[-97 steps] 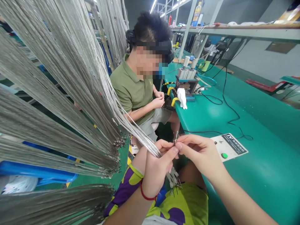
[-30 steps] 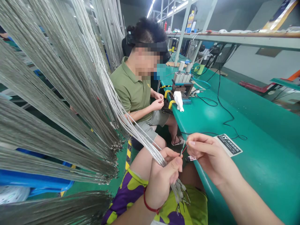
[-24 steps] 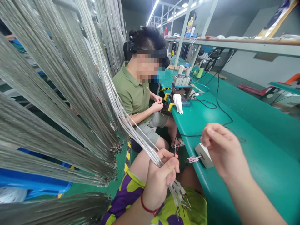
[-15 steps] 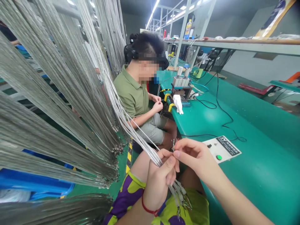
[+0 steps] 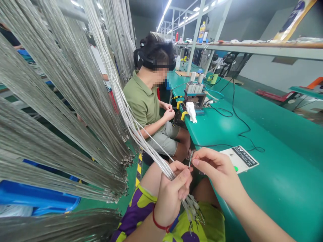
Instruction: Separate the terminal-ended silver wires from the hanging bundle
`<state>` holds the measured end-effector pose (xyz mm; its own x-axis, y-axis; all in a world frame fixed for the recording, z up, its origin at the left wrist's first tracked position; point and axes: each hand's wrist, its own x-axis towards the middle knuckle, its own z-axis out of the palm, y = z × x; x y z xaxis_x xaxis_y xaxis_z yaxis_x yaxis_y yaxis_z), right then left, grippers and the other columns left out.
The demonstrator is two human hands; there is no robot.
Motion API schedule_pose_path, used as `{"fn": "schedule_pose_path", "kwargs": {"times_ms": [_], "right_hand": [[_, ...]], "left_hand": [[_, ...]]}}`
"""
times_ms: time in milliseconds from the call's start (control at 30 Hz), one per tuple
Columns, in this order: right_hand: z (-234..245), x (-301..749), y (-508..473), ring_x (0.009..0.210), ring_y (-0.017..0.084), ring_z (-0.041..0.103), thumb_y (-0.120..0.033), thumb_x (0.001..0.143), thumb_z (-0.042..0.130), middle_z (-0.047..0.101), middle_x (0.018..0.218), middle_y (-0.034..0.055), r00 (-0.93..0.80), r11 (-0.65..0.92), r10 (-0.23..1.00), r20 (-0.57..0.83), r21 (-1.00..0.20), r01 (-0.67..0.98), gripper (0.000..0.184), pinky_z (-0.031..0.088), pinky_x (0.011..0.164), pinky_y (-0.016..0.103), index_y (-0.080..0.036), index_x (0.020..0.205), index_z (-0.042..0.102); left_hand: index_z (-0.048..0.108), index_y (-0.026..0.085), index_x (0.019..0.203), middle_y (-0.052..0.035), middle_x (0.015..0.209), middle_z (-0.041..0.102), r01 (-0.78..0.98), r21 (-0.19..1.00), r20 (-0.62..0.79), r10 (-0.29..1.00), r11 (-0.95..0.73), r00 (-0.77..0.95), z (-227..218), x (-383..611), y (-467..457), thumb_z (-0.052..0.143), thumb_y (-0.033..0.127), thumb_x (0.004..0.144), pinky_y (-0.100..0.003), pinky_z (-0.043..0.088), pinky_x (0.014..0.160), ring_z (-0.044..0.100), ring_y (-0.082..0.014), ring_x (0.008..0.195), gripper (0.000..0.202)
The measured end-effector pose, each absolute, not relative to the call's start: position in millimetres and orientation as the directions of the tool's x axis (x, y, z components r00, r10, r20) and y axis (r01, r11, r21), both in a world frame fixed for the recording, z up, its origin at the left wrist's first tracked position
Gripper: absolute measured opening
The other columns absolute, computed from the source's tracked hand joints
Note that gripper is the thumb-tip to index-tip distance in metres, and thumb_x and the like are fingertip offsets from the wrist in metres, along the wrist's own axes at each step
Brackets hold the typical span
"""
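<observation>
R hand (image 5: 214, 168) back at wires (image 5: 191, 160).

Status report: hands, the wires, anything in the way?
Left hand fisted around bundle of thin silver-grey wires. Right hand pinching one wire end. White control box beside right hand, apart.

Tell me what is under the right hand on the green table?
Under the right hand lies a white control box on the green table; its green button shows only partly, its near end is covered.
</observation>
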<state>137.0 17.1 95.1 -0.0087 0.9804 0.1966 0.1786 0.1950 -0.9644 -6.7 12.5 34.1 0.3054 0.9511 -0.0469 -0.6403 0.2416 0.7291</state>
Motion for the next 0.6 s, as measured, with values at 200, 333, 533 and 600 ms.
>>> {"fn": "schedule_pose_path", "kwargs": {"times_ms": [200, 333, 533, 600], "right_hand": [[100, 150, 20, 0.072, 0.018, 0.056, -0.022, 0.09, 0.067, 0.065, 0.075, 0.0013, -0.037, 0.276, 0.96, 0.276, -0.929, 0.248, 0.018, 0.041, 0.069, 0.034, -0.023, 0.073, 0.071], [101, 167, 24, 0.069, 0.017, 0.049, -0.021, 0.09, 0.065, 0.057, 0.069, -0.0005, 0.162, 0.25, 0.951, 0.263, -0.963, 0.097, 0.016, 0.036, 0.066, 0.033, -0.024, 0.074, 0.069], [97, 153, 24, 0.07, 0.017, 0.054, -0.033, 0.087, 0.075, 0.066, 0.078, 0.0015, 0.003, 0.119, 0.993, 0.12, -0.986, 0.119, 0.012, 0.04, 0.064, 0.032, -0.022, 0.084, 0.073], [94, 141, 23, 0.072, 0.018, 0.057, -0.034, 0.087, 0.075, 0.068, 0.079, 0.0016, -0.05, 0.095, 0.995, 0.089, -0.986, 0.138, 0.012, 0.042, 0.066, 0.032, -0.022, 0.087, 0.072]], "left_hand": [[0.062, 0.016, 0.084, 0.007, 0.055, 0.049, -0.641, 0.721, -0.038, 0.939, 0.263, 0.342, 29, -6, 12, 0.077, 0.033, 0.089, -0.015, 0.022, 0.038, 0.021, -0.0012, 0.038, 0.023], [0.066, 0.016, 0.087, 0.0068, 0.056, 0.05, -0.658, 0.71, -0.025, 0.942, 0.253, 0.335, 28, -7, 13, 0.075, 0.03, 0.091, -0.015, 0.022, 0.038, 0.021, -0.0008, 0.038, 0.018], [0.065, 0.018, 0.092, 0.0049, 0.062, 0.057, -0.646, 0.735, -0.009, 0.956, 0.206, 0.294, 34, -7, 15, 0.072, 0.031, 0.094, -0.014, 0.025, 0.037, 0.023, -0.0006, 0.037, 0.016], [0.064, 0.018, 0.092, 0.005, 0.061, 0.058, -0.636, 0.745, -0.009, 0.956, 0.202, 0.293, 34, -6, 16, 0.072, 0.031, 0.095, -0.014, 0.026, 0.037, 0.023, -0.0006, 0.036, 0.016]]}}
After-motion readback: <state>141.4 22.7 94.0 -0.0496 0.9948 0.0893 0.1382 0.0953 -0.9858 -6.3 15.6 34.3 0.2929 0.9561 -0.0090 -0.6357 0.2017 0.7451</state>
